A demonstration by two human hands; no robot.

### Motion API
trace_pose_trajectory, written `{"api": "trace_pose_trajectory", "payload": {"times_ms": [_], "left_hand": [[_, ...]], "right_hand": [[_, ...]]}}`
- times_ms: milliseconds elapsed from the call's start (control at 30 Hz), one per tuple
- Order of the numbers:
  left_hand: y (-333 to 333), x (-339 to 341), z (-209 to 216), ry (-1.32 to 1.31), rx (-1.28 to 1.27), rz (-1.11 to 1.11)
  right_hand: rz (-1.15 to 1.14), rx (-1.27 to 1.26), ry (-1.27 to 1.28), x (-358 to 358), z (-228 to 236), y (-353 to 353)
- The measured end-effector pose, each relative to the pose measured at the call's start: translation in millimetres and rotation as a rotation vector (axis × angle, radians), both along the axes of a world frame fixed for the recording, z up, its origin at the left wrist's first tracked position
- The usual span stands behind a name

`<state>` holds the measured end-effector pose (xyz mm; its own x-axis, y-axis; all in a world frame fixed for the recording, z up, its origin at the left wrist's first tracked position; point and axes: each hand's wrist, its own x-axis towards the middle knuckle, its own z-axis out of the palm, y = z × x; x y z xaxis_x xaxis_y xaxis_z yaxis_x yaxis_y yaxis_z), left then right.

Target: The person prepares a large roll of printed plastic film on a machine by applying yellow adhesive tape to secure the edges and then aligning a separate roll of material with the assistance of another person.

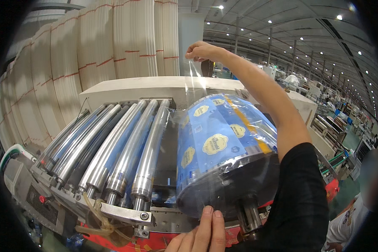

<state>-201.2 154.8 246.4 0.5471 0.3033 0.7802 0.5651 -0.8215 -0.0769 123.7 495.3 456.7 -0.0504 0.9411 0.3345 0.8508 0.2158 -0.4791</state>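
Note:
My right hand [203, 51] is raised beyond the far end of a large roll, its fingertips pinched on a strip of clear film [195, 80]. From there the strip runs down to the roll. The roll of blue printed film [208, 138] carries cream label shapes and a yellow-orange band near its right side. At the roll's near lower edge, my left hand [199, 233] has its fingertips pressed together at what looks like the strip's lower end. The see-through film is hard to trace across the roll's dark end face. A metal shaft [248, 214] sticks out of that face.
Left of the roll lies a row of shiny metal rollers [149, 155] in a frame with blue film among them. Tall stacks of pale sheets [96, 42] stand behind. Tubing [101, 218] hangs at the frame's near corner. Another person [348, 227] is at the lower right.

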Motion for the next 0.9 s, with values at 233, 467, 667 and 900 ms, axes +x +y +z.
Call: {"api": "trace_pose_trajectory", "payload": {"times_ms": [233, 467, 667, 900], "left_hand": [[19.5, 22.3, -28.4, -0.297, 0.21, -0.165], [-6.2, 18.2, -6.7, -0.162, -0.122, -0.156], [1.3, 33.3, -18.2, -0.375, -0.006, -0.177], [13.4, 40.3, -24.8, -0.381, 0.133, -0.152]], "right_hand": [[0.029, 0.007, -0.029, -28.5, 15.6, -23.9], [0.033, -0.015, -0.036, -20.0, 14.7, -22.1], [0.047, 0.03, 0.033, -23.8, 18.6, -21.5], [0.044, 0.054, 0.056, -12.3, 21.3, -19.4]]}}
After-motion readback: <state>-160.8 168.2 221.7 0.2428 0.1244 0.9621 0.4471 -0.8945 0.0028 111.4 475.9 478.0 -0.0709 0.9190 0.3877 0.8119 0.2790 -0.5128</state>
